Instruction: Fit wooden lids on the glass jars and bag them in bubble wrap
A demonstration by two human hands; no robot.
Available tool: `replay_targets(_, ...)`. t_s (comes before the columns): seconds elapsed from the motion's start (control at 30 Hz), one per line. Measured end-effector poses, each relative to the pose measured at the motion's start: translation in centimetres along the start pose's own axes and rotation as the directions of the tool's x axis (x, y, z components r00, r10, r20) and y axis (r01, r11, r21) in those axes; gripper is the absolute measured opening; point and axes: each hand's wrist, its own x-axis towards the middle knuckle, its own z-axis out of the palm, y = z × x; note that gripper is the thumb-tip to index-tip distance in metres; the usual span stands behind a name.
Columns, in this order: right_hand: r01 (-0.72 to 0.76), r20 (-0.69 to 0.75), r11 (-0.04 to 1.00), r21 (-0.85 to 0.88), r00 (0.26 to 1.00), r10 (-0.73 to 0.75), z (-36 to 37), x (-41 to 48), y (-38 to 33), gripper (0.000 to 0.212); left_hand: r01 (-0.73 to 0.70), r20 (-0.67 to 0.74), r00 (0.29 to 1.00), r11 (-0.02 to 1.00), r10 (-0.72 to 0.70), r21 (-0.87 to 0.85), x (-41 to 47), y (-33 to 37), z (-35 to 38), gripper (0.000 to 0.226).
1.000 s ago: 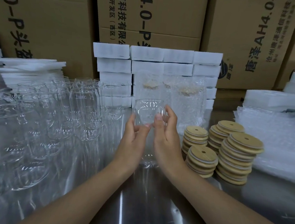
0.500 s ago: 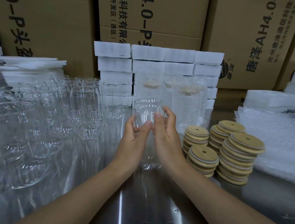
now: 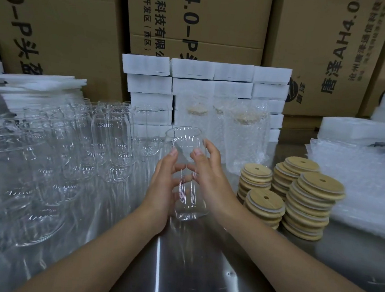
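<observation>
Thumbs have parted slightly; left hand (image 3: 164,185) and right hand (image 3: 209,181) fingers clasp the lidless jar (image 3: 188,168), hiding its sides.

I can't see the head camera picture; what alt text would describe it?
Two bare hands, left hand and right hand, hold an upright lidless glass jar on a metal table. Empty jars crowd the left; stacked wooden lids and bubble wrap lie right.

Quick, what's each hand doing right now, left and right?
Left hand: curled around the left side of the glass jar, holding it.
Right hand: on the jar's right side, holding the same jar; no lid on it.
</observation>
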Motion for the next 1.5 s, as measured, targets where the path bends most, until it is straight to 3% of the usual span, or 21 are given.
replay_targets(0.07,-0.010,0.024,1.000,0.017,1.000,0.009,0.0,0.1,0.0,0.052,-0.010,-0.003,1.000,1.000,0.011,0.022,-0.1,0.0,-0.1,0.065)
replay_targets(0.2,-0.032,0.029,0.999,0.009,0.999,0.031,0.1,0.1,-0.2,0.064,-0.036,0.030,0.999,0.999,0.035,0.036,-0.1,0.0,-0.1,0.068)
replay_targets(0.4,-0.066,0.023,0.992,0.112,0.998,0.064,0.0,0.2,-0.4,0.043,-0.015,0.121,0.992,0.998,0.022,-0.061,-0.2,0.4,-0.3,0.055)
replay_targets(0.63,-0.180,0.038,0.962,0.206,0.984,0.176,0.1,0.6,-0.6,0.021,0.101,0.204,0.976,0.986,-0.073,-0.135,-0.1,0.4,-0.8,0.062)
replay_targets(0.73,-0.169,0.005,0.965,0.202,0.985,0.172,0.2,0.5,-0.8,0.019,0.130,0.287,0.954,0.981,-0.084,-0.146,0.1,0.4,-0.7,0.045)
replay_targets(0.9,-0.153,-0.091,0.980,0.125,0.982,0.165,0.3,0.2,-1.4,0.025,0.013,0.096,0.995,1.000,-0.013,0.002,0.2,0.1,-0.4,0.059)
replay_targets(1.0,-0.058,-0.156,0.997,-0.051,0.987,0.049,0.7,-0.7,-1.4,0.062,-0.062,0.058,0.997,0.991,0.056,0.117,0.0,-0.1,-0.2,0.090)
replay_targets(1.07,-0.017,-0.176,0.997,-0.071,0.984,0.004,0.9,-1.0,-1.5,0.076,-0.111,0.066,0.993,0.981,0.101,0.161,-0.1,-0.2,0.0,0.104)
replay_targets(1.2,-0.070,-0.163,0.997,-0.041,0.985,0.062,0.8,-0.8,-1.6,0.085,-0.131,0.020,0.991,0.983,0.129,0.129,0.0,-0.3,0.0,0.096)
replay_targets(1.37,-0.112,-0.150,0.993,-0.024,0.983,0.107,0.7,-0.4,-1.5,0.079,-0.128,-0.013,0.991,0.988,0.130,0.086,0.2,-0.2,-0.3,0.101)
replay_targets(1.43,-0.120,-0.150,0.993,-0.013,0.982,0.117,0.4,-0.1,-1.2,0.067,-0.119,-0.027,0.992,0.989,0.122,0.089,0.2,0.0,-0.2,0.108)
replay_targets(1.5,-0.126,-0.147,0.992,-0.005,0.981,0.124,0.3,0.1,-0.9,0.053,-0.114,-0.016,0.993,0.989,0.116,0.097,0.2,0.0,-0.2,0.099)
